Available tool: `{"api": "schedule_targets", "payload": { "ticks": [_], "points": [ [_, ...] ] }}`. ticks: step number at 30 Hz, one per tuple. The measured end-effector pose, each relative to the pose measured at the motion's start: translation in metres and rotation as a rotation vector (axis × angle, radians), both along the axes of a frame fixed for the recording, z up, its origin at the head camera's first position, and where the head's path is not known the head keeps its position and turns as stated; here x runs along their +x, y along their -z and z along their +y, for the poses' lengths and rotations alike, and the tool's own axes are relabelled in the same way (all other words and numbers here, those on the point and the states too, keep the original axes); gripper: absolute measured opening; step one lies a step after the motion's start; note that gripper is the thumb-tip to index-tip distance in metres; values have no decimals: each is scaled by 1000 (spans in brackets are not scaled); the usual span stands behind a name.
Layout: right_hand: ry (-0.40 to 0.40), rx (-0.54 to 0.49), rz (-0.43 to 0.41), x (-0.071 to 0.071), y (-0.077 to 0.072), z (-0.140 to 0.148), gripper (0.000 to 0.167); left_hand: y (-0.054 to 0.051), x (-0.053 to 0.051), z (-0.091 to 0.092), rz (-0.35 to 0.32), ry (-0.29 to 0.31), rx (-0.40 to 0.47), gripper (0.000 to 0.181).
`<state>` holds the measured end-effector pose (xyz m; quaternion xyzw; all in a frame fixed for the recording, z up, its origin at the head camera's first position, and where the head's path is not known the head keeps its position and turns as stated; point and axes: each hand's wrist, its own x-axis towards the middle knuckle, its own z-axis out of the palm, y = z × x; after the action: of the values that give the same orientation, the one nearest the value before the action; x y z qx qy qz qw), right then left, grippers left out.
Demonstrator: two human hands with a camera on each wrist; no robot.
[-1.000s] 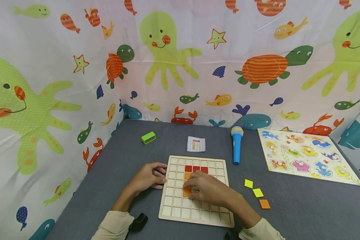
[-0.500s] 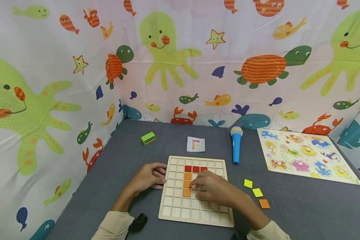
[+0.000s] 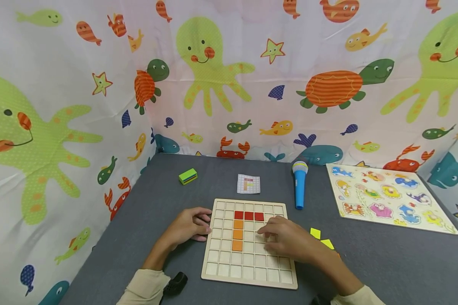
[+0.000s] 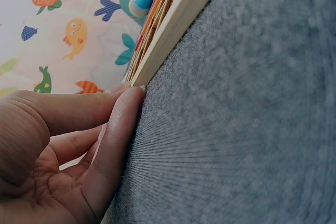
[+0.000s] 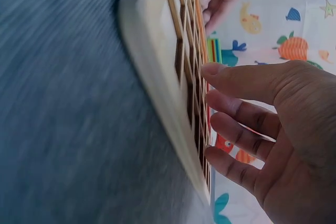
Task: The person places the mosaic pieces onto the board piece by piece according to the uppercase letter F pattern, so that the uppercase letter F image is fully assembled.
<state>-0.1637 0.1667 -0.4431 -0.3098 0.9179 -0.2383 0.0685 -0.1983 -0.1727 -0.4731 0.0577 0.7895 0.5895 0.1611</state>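
Observation:
A wooden grid board (image 3: 249, 258) lies on the dark table. Three red tiles (image 3: 249, 216) form a row near its far side, and three orange tiles (image 3: 238, 234) run down a column below the left one. My left hand (image 3: 188, 226) is at the board's left edge; the left wrist view shows thumb and fingertip pinching the rim (image 4: 163, 51). Over the right part of the board hovers my right hand (image 3: 290, 239), its fingers (image 5: 236, 169) spread and loosely bent, with nothing between them.
Two yellow tiles (image 3: 315, 233) and a barely visible orange tile (image 3: 338, 255) lie right of the board, partly behind the right forearm. Beyond are a pattern card (image 3: 248, 184), a green stack of tiles (image 3: 188, 176), a blue toy microphone (image 3: 299, 186) and a sea-animal puzzle (image 3: 391, 199).
My right hand has moved right, away from the orange column, leaving its lowest tile flat in its cell and uncovered. The left hand stays at the board's edge.

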Motion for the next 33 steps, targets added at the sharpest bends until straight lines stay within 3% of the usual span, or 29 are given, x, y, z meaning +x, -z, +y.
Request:
{"api": "schedule_targets", "payload": {
  "ticks": [10, 33],
  "points": [
    [73, -15, -35, 6, 0, 32, 29, 1, 0, 0, -1, -2, 5, 57],
    [135, -9, 99, 16, 5, 96, 33, 2, -1, 0, 0, 2, 3, 57]
  ]
}}
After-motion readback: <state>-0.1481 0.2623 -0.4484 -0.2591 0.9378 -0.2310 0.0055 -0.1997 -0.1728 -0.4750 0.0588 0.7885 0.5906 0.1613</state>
